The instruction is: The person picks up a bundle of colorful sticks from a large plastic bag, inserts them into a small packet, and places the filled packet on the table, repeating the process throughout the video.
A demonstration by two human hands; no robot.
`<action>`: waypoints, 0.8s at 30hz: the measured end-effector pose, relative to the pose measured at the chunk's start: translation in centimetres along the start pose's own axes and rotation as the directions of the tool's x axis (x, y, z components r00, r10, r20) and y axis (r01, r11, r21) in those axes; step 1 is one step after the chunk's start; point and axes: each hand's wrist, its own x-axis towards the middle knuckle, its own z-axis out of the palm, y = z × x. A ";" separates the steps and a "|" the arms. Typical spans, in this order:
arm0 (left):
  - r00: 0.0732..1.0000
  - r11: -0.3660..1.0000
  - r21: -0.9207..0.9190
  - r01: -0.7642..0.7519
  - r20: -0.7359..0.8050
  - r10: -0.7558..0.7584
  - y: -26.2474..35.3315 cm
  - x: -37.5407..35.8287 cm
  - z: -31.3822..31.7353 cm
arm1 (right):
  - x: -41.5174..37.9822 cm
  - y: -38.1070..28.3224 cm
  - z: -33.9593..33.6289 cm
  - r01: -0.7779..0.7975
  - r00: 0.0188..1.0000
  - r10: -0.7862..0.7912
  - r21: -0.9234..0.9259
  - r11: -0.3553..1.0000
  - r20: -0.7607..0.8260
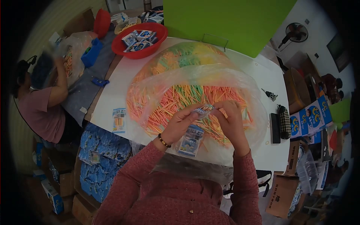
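Between my two hands, above the near part of a big clear bag (150, 80), is a small blue-and-white packet (204, 110). My left hand (183, 119) pinches its left end, and my right hand (228, 115) has its fingers closed on the right end. Many thin pink, orange and green sticks (168, 103) fill the open bag. Just below my hands another blue-and-white packet (190, 141) lies on the bag's near edge. A flat packet with sticks showing (119, 120) rests on the white table (108, 107) at the left.
A red basin (159, 43) holds blue packets at the back left. A phone (275, 128), a patterned case (284, 122) and keys (269, 94) lie at the right. Blue packets (101, 172) fill a box below left. Another person (45, 103) sits at the far left.
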 end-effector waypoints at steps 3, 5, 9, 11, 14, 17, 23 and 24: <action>0.997 0.997 -0.025 -0.071 0.023 0.071 0.3 -0.4 0.5 | -0.2 0.4 0.9 0.074 0.995 -0.082 -0.150 0.986 -0.048; 0.995 0.990 0.103 -0.100 0.004 0.100 0.5 -1.1 0.2 | -0.9 0.0 1.9 0.083 0.995 -0.091 -0.182 0.980 -0.035; 0.995 0.977 0.205 -0.063 -0.062 0.077 1.1 -2.9 -1.2 | -1.2 -1.9 3.1 0.101 0.995 -0.101 -0.091 0.991 0.006; 0.966 0.885 0.410 -0.221 -0.035 0.258 2.2 -4.1 -2.4 | -1.3 -3.1 3.6 0.133 0.990 -0.132 -0.024 0.991 0.059; 0.908 0.844 0.496 -0.203 -0.228 0.352 5.0 -7.3 -4.0 | -1.9 -4.1 2.7 0.096 0.986 -0.107 0.089 0.991 0.127; 0.745 0.898 0.436 0.052 -0.616 0.256 9.0 -9.6 -6.9 | -3.5 -2.3 0.8 -0.184 0.982 0.185 0.304 0.935 0.024; 0.714 0.433 0.857 0.279 -0.487 0.503 6.5 -10.6 -18.5 | -5.9 1.6 -3.3 -0.341 0.903 0.426 0.513 0.788 -0.053; 0.709 -0.053 0.935 0.350 -0.227 0.667 5.8 -10.1 -18.8 | -6.4 2.4 -4.0 -0.352 0.888 0.451 0.503 0.789 -0.086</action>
